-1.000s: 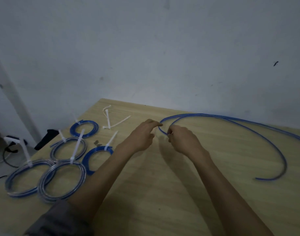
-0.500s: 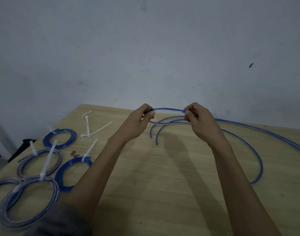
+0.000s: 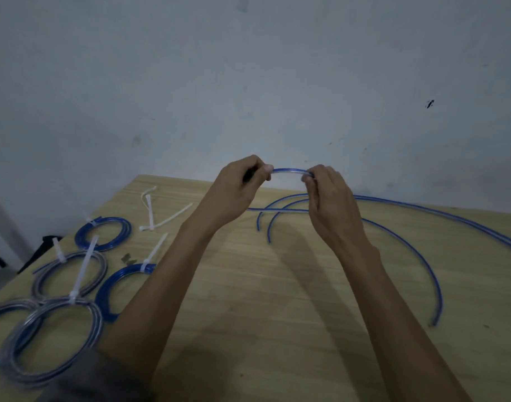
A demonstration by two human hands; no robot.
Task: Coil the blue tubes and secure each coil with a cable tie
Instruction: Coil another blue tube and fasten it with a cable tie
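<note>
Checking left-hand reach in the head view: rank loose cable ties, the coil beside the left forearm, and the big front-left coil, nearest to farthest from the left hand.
1. Loose cable ties: on the table, left of the left hand.
2. Forearm coil: lower left, beside the forearm.
3. Front-left coil: at the near left table corner.

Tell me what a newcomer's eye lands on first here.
Centre frame, the left hand and right hand pinch a short arc of blue tube raised above the wooden table. At far left lie finished coils cinched with white cable ties.
</note>
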